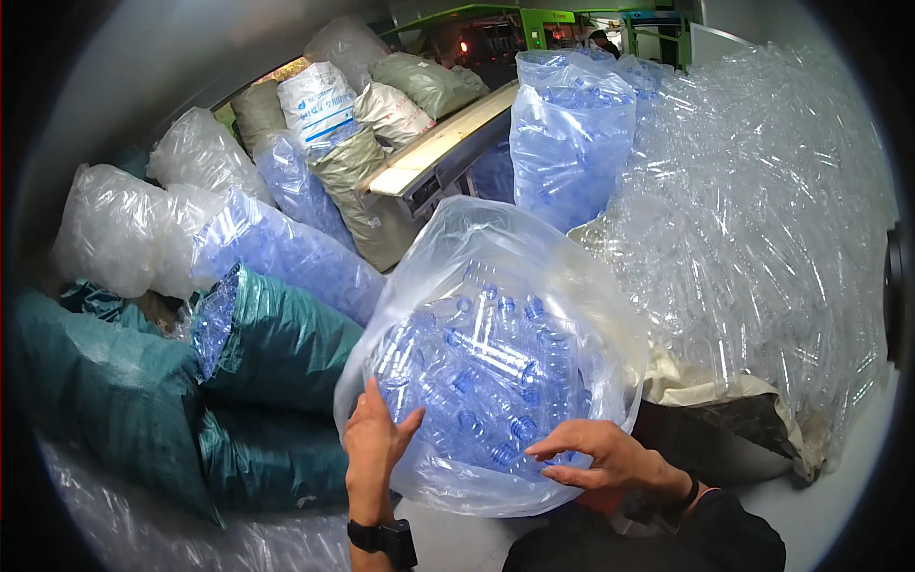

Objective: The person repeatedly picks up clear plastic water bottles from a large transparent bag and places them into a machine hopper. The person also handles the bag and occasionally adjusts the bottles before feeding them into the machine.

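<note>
A large clear plastic bag (486, 221) stands open in front of me. Inside it lie several clear bluish plastic bottles (496, 357) without caps, in a loose heap. At the bag's near left side is my left hand (374, 437), its thumb spread from the raised fingers and nothing seen in its grasp. Over the near right rim reaches my right hand (599, 453), thumb and forefinger stretched out with a gap between them, close to the nearest bottles. Its other fingers are partly hidden. Whether either hand touches the film, I cannot tell.
Dark green sacks (114, 391) lie at the left, with filled clear bags (119, 229) behind them. Another tall bag of bluish bottles (572, 133) stands beyond mine, beside a wooden plank (443, 138). A high heap of clear bottles (753, 219) fills the right, and green machinery (548, 29) stands far back.
</note>
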`<move>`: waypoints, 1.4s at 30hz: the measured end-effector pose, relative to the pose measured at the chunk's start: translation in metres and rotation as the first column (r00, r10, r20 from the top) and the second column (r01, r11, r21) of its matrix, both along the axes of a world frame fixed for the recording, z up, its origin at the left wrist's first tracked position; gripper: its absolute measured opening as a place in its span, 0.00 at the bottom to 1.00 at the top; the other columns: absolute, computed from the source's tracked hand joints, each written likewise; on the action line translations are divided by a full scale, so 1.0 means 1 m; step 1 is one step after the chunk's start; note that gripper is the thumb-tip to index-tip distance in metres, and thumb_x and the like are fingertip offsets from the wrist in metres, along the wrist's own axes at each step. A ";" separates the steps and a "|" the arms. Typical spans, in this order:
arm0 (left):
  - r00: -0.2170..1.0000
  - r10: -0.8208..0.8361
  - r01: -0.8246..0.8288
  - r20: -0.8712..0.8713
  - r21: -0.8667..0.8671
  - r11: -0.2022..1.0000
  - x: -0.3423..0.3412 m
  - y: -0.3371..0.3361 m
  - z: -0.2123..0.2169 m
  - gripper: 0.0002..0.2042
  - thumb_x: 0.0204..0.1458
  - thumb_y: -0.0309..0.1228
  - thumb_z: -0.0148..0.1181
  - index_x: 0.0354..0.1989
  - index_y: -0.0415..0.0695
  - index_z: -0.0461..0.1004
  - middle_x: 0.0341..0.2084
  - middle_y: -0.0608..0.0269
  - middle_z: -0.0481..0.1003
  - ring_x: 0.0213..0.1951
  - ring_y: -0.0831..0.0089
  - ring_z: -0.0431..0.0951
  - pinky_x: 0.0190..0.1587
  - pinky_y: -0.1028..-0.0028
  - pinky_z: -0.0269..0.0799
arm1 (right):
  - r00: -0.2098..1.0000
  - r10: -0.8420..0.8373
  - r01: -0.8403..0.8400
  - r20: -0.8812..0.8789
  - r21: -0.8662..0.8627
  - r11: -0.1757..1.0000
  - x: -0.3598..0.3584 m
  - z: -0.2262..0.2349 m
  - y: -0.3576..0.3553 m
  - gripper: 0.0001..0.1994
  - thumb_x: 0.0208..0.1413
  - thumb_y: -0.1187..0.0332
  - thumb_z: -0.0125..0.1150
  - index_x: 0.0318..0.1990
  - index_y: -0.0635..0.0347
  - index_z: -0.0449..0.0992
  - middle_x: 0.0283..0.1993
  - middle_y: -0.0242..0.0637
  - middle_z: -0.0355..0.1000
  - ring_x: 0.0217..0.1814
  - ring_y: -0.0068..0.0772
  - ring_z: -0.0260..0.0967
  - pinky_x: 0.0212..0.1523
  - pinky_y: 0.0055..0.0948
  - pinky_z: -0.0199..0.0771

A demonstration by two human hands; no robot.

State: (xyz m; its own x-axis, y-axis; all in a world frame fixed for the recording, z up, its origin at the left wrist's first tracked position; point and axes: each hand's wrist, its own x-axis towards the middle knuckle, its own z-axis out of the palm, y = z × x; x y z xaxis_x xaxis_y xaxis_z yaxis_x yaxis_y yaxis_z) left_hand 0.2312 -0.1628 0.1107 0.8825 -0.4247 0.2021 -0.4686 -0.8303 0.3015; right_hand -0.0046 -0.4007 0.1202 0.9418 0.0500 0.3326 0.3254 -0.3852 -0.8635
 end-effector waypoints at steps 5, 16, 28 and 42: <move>0.988 -0.123 0.146 0.094 -0.297 0.944 -0.021 0.005 0.038 0.32 0.40 0.35 0.75 0.55 0.36 0.70 0.50 0.43 0.73 0.53 0.46 0.74 0.55 0.57 0.71 | 0.982 -0.024 0.083 -0.188 0.315 0.946 -0.005 0.004 -0.005 0.18 0.61 0.68 0.66 0.59 0.60 0.77 0.46 0.38 0.80 0.50 0.34 0.78 0.53 0.32 0.77; 0.596 -0.801 0.795 0.051 -0.178 0.580 -0.055 -0.031 0.070 0.24 0.53 0.17 0.53 0.59 0.48 0.77 0.61 0.53 0.73 0.61 0.56 0.75 0.66 0.60 0.68 | 0.910 0.353 0.057 -0.217 0.910 0.412 0.010 -0.001 0.000 0.44 0.49 0.63 0.75 0.71 0.61 0.56 0.58 0.45 0.72 0.60 0.41 0.73 0.64 0.42 0.70; 0.628 -0.660 0.527 0.413 0.398 0.751 0.082 -0.052 0.043 0.29 0.43 0.34 0.73 0.55 0.44 0.69 0.56 0.53 0.72 0.65 0.53 0.67 0.67 0.53 0.60 | 0.922 0.360 -0.074 -0.141 0.849 0.523 -0.016 -0.012 -0.003 0.41 0.55 0.62 0.73 0.72 0.55 0.56 0.56 0.40 0.71 0.60 0.35 0.70 0.65 0.37 0.66; 0.652 -0.723 -0.218 -0.230 -0.969 0.112 -0.180 0.077 -0.018 0.25 0.57 0.27 0.63 0.63 0.45 0.64 0.56 0.45 0.68 0.57 0.48 0.71 0.61 0.50 0.68 | 0.945 0.252 -0.293 0.207 0.195 0.936 0.025 0.000 0.120 0.30 0.68 0.54 0.56 0.68 0.60 0.54 0.65 0.58 0.57 0.67 0.56 0.57 0.67 0.51 0.57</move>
